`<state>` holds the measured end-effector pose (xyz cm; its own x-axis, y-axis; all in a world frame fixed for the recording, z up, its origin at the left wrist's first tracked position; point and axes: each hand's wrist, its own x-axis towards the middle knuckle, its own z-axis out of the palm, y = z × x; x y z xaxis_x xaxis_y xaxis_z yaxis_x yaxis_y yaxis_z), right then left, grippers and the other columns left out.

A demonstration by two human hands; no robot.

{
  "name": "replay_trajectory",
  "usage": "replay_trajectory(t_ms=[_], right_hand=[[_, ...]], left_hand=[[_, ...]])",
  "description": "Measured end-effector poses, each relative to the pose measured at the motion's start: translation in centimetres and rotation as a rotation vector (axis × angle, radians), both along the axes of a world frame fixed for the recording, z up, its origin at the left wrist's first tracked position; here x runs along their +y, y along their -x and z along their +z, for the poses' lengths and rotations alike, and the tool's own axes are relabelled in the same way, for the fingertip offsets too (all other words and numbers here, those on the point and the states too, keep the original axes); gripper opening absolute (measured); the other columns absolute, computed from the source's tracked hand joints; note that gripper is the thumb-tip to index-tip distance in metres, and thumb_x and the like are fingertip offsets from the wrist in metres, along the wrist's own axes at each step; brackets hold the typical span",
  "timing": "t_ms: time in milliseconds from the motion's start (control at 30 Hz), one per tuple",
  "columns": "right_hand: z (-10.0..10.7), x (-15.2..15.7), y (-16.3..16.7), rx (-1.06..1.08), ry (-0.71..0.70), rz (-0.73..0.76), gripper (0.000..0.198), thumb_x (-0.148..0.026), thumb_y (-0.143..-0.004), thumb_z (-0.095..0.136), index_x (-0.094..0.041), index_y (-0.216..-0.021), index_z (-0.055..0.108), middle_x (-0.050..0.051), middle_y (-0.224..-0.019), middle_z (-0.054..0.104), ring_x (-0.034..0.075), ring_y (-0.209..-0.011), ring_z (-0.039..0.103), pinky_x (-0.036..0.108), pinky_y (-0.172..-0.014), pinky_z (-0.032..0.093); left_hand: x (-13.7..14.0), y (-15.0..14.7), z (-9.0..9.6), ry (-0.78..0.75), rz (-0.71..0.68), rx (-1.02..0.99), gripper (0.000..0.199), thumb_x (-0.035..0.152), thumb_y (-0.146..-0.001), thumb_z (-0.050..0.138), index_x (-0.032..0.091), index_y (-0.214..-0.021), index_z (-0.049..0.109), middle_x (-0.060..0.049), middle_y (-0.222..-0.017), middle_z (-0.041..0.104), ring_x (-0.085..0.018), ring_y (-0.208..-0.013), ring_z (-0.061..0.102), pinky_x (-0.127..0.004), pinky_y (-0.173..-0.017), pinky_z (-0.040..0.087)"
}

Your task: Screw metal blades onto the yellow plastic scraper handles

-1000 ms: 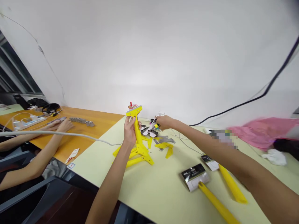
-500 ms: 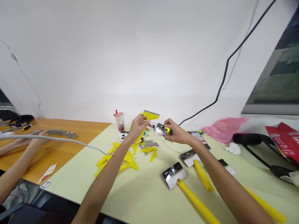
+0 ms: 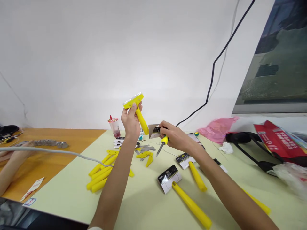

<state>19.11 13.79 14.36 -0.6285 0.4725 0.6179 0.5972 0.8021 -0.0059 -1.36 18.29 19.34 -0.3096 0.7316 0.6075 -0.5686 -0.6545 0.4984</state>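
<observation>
My left hand (image 3: 131, 123) is closed around a yellow scraper (image 3: 141, 119), its wide head with two screws raised and tilted, its handle slanting down to the right. In my right hand (image 3: 174, 135) are a screwdriver (image 3: 164, 140) with a yellow and black handle, tip pointing down-left, and a folded black-and-white packaging card (image 3: 153, 131). The card is close to the scraper handle's lower end; whether they touch I cannot tell. Below lie grey blades (image 3: 147, 148), small yellow head pieces (image 3: 144, 155) and a pile of yellow handles (image 3: 100, 175).
Carded yellow scrapers (image 3: 192, 204) lie at the front right. A drink cup (image 3: 114, 126) stands at the back left. Rightward are a pink plastic bag (image 3: 217, 129), a black strapped item (image 3: 247, 150) and a red package (image 3: 280, 140). Another person's hand (image 3: 22, 153) is at the orange table.
The scraper in my left hand has risen and turned, its head now tilting left. The screwdriver in my right hand has swung so its shaft points down. The view has shifted right.
</observation>
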Motion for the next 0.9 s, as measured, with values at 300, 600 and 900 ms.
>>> replay_trajectory(t_ms=[300, 600, 900], right_hand=[[0.1, -1.2, 2.1, -0.164, 0.052, 0.054, 0.040, 0.014, -0.076, 0.047, -0.022, -0.084, 0.061, 0.008, -0.106, 0.073, 0.025, -0.111, 0.068, 0.035, -0.087, 0.054], [-0.5, -1.2, 2.4, -0.130, 0.056, 0.084, 0.041, 0.014, -0.069, 0.046, -0.022, -0.083, 0.060, 0.009, -0.109, 0.075, 0.025, -0.107, 0.068, 0.033, -0.083, 0.051], [0.5, -1.9, 1.0, -0.062, 0.062, 0.053, 0.041, 0.013, -0.071, 0.046, -0.023, -0.088, 0.054, 0.008, -0.107, 0.072, 0.022, -0.099, 0.065, 0.030, -0.076, 0.045]], left_hand=[[-1.1, 2.1, 0.7, 0.033, 0.051, -0.130, 0.020, 0.025, -0.102, 0.073, 0.020, -0.120, 0.067, -0.013, -0.153, 0.067, -0.026, -0.147, 0.062, -0.044, -0.127, 0.048], [-1.7, 1.7, 0.6, 0.023, 0.023, -0.100, 0.032, 0.028, -0.102, 0.076, 0.024, -0.130, 0.064, -0.011, -0.154, 0.067, -0.027, -0.146, 0.062, -0.044, -0.126, 0.050], [0.6, -0.3, -2.3, 0.127, -0.145, 0.108, 0.041, 0.023, -0.093, 0.084, 0.023, -0.121, 0.055, -0.015, -0.147, 0.069, -0.033, -0.142, 0.066, -0.056, -0.117, 0.055]])
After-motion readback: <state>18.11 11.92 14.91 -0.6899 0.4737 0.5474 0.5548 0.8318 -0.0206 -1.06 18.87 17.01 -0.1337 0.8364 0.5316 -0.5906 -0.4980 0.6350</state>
